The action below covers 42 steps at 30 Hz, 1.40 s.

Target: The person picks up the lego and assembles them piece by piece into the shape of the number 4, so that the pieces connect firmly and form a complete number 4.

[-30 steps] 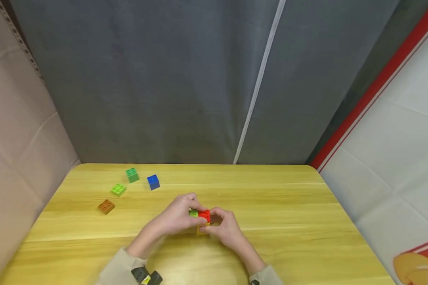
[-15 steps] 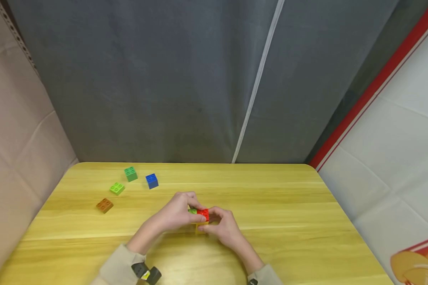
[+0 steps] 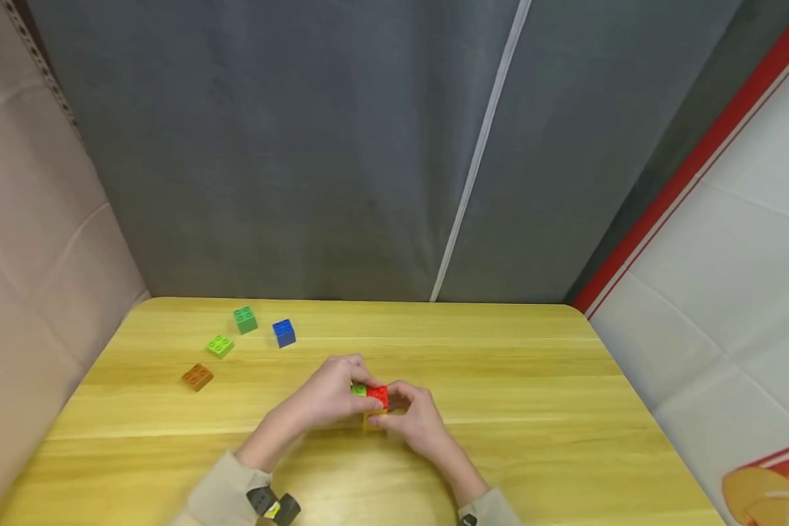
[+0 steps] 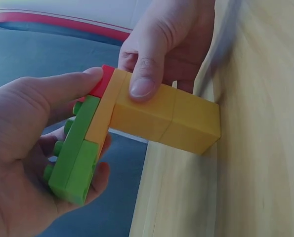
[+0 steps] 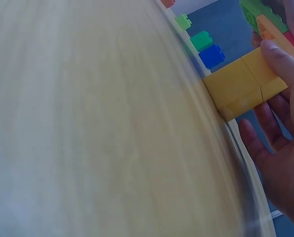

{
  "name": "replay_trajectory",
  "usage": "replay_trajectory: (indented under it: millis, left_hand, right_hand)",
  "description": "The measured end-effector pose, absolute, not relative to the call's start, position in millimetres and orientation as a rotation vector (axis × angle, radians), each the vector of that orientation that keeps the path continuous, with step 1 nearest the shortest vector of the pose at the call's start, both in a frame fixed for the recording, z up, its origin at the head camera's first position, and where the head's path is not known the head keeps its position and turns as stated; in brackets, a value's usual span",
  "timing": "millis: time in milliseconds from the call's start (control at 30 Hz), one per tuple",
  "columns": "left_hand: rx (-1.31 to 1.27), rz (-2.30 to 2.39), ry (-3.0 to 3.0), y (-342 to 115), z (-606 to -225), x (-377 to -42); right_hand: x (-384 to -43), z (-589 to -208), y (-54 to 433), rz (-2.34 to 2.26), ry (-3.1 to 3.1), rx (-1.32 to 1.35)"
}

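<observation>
A toy-brick build stands on the table between both hands. Its column is yellow bricks [image 4: 191, 121], the lowest meeting the tabletop. Across the top lies a thin orange brick [image 4: 105, 112] reaching out to the left, with a red brick [image 3: 379, 394] and a light green brick [image 4: 73, 140] over it. More green sits below the orange piece's outer end. My left hand [image 3: 329, 393] grips the upper layer, thumb at the red brick, other fingers on the far side. My right hand [image 3: 422, 424] pinches the upper yellow part, its thumb flat on one face.
Left of the hands, on the wooden table [image 3: 532, 438], lie a green brick [image 3: 245, 320], a blue brick [image 3: 284, 333], a flat lime brick [image 3: 220, 346] and a flat brown brick [image 3: 198, 377]. A grey curtain [image 3: 302, 146] hangs behind the table's far edge.
</observation>
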<state>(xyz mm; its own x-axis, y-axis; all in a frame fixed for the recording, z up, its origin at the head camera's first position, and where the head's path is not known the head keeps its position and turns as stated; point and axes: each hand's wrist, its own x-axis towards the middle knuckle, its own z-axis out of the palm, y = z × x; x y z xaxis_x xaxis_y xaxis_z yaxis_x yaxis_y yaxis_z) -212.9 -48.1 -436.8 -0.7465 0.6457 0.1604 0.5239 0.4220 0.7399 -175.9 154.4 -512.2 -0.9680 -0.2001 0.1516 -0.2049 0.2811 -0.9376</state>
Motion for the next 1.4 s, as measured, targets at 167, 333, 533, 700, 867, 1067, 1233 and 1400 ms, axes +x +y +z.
replay_trajectory:
  millis: [167,333,533,700,867,1067,1233,1400]
  left_hand:
    - [1.075,1.213,2.564,-58.1,-440.9,-211.8]
    - [1.000,1.331,2.626,-78.3,-445.7,-204.1]
    - [0.943,1.393,2.756,-101.3,-447.8,-193.3]
    - [0.830,1.468,2.832,-122.3,-453.2,-187.6]
    - [0.807,1.584,2.854,-143.3,-468.7,-182.7]
    - [0.682,1.630,2.862,-165.5,-485.2,-175.2]
    - [0.582,1.579,2.911,-181.7,-490.4,-172.1]
    - [0.593,1.507,2.972,-190.5,-493.7,-170.8]
  right_hand:
    - [-177.3,-511.0,154.3,1.829,-2.525,0.385]
    - [-177.4,-511.3,154.3,1.796,-2.533,0.394]
    - [-174.9,-511.9,155.9,1.786,-2.531,0.369]
    - [-173.2,-509.6,155.2,1.814,-2.526,0.374]
    - [-173.0,-506.6,154.6,1.821,-2.521,0.390]
    - [-172.5,-506.9,155.4,1.795,-2.536,0.406]
    - [-170.8,-507.6,155.4,1.767,-2.512,0.490]
    - [-168.8,-507.6,154.4,1.735,-2.495,0.523]
